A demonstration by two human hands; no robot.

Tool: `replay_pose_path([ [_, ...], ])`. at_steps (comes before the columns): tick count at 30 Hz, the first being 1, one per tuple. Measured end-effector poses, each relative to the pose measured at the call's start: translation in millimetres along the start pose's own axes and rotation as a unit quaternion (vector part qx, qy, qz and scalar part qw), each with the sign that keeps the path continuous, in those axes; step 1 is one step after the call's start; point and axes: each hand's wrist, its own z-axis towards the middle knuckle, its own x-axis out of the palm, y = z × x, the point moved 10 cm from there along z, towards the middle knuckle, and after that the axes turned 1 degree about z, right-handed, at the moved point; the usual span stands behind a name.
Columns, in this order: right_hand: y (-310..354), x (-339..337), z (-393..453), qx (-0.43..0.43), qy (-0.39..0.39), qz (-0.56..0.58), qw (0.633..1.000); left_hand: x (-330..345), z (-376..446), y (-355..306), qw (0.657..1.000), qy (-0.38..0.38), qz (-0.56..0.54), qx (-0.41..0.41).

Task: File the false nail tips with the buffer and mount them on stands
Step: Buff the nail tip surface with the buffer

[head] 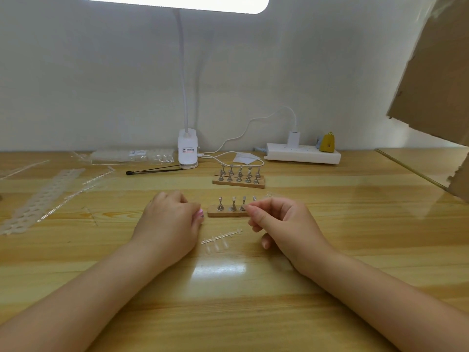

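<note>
I see both hands low over the wooden bench, forearms coming in from the near edge.

Left hand: fingers curled under, knuckles toward me. A pink-and-white object shows at its fingertips, mostly hidden; likely the buffer, but I cannot tell for certain. Grip closed around it.

Right hand: thumb and forefinger pressed together at the right end of the near stand strip. Whatever they pinch is too small and clear to resolve; I cannot tell if a nail tip is between them. The remaining fingers are loosely curled.

The near stand strip is a small wooden base with metal pegs, lying between the two hands; its right end is covered by the right fingers. A clear nail tip seems to sit on the peg just above those fingers, blurred.

Nail tip sprue: clear strip with several tips attached, flat on the bench just nearer to me than the stand strip, between the wrists, touching neither.

Far stand strips: two rows of pegs, well behind the near strip.

Back edge, along the wall: lamp clamp, white cable, power strip, black tool, clear packets. Left: empty perforated strips. Right: cardboard panel overhanging the bench corner.

Open room: bare wood between the two stand groups and right of the right hand up to the cardboard.
</note>
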Motion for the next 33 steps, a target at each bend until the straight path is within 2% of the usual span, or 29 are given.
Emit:
replay_pose_path([
  [3, 0, 2, 0, -0.005, 0.012, 0.004, 1.000, -17, -3, -8, 0.992, -0.084, -0.088, 0.025],
  [6, -1, 5, 0, -0.005, 0.024, 0.011, 1.000, -54, -15, -33, 0.943, -0.194, -0.249, 0.106],
  [8, -1, 8, 0, -0.007, 0.040, 0.001, 0.999, -64, -25, -58, 0.913, -0.213, -0.280, 0.206],
  [10, 1, 13, -1, -0.012, 0.061, -0.014, 0.998, -60, -33, -74, 0.907, -0.192, -0.260, 0.270],
  [14, 0, 15, 0, 0.000, 0.081, 0.013, 0.997, -52, -27, -59, 0.931, -0.183, -0.202, 0.241],
  [18, 1, 17, 0, -0.012, 0.090, -0.003, 0.996, -62, -40, -79, 0.897, -0.213, -0.238, 0.305],
  [20, 1, 18, 0, -0.015, 0.094, -0.006, 0.995, -56, -41, -87, 0.907, -0.183, -0.207, 0.319],
  [23, 1, 16, 1, -0.010, 0.088, 0.026, 0.996, -45, -28, -67, 0.947, -0.137, -0.170, 0.237],
  [24, 1, 17, 1, -0.012, 0.088, 0.026, 0.996, -47, -27, -60, 0.951, -0.142, -0.181, 0.207],
  [26, 2, 18, 0, -0.022, 0.096, 0.012, 0.995, -53, -30, -62, 0.939, -0.152, -0.236, 0.198],
  [28, 4, 20, -2, -0.030, 0.108, 0.008, 0.994, -53, -34, -82, 0.928, -0.126, -0.228, 0.266],
  [30, 5, 20, -2, -0.029, 0.111, 0.011, 0.993, -55, -40, -83, 0.916, -0.161, -0.208, 0.304],
  [33, 3, 19, -1, -0.013, 0.102, 0.025, 0.994, -63, -32, -62, 0.921, -0.203, -0.212, 0.255],
])
